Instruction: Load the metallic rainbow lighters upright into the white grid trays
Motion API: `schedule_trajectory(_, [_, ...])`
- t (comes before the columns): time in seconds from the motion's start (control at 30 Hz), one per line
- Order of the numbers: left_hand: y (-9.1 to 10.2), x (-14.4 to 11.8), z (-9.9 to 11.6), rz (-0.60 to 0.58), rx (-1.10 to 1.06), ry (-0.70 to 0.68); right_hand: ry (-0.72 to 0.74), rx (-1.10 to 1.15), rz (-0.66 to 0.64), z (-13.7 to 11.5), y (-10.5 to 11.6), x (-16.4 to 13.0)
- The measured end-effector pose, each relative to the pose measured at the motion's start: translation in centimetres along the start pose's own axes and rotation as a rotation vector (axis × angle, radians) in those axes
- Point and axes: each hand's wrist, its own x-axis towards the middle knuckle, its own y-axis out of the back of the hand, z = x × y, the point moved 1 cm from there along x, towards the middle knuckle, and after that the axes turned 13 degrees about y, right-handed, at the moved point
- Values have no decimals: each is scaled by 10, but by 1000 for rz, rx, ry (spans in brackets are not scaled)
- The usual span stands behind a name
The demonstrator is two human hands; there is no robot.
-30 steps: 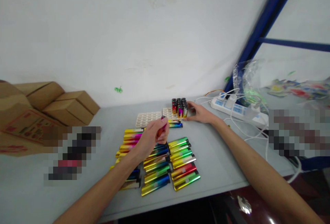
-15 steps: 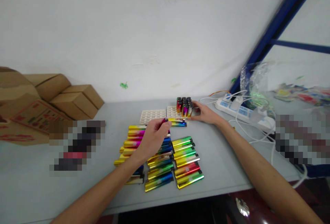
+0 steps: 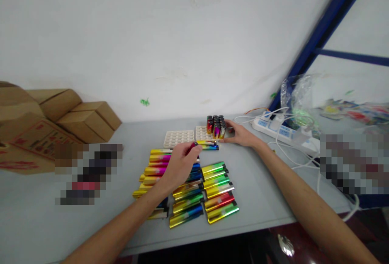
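My left hand [image 3: 181,162] is closed around a lighter, whose dark magenta end [image 3: 193,146] sticks out above the fingers. Under and around it lie several rows of shiny lighters [image 3: 187,214] in yellow, blue, green, red and magenta. Upright lighters [image 3: 216,129] stand bunched in a white tray with round holes [image 3: 200,132]. At their right side is my right hand [image 3: 240,134], thumb and forefinger spread along the bunch; whether it touches them is hard to tell. A second white tray [image 3: 179,137] sits to the left, and two lighters [image 3: 208,145] lie in front.
Cardboard boxes [image 3: 88,120] are stacked at the left against the wall. A white power strip [image 3: 284,134] with plugs and loose cables lies at the right, beside a blue metal frame [image 3: 319,33] and clear plastic bags [image 3: 302,90]. The table's front edge [image 3: 219,231] runs close to the lighters.
The view has shifted slightly. Both hands keep nearly the same places and grips, with the left hand still around its lighter.
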Motion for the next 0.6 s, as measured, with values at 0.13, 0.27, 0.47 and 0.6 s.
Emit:
schedule_trajectory(0.13, [-1,0,-1,2,1,32,11,3,-3,0,0,1])
schedule_trajectory(0.27, [-2,0,0,-34,-28,21,12,13,3,-2,-1,1])
schedule_trajectory(0.47, [-1,11,8,-187,-178,-39,46,51,2,-1,-1,3])
schedule_trajectory(0.6, [5,31,14,-76,26,-250,70,56,7,2,-2,4])
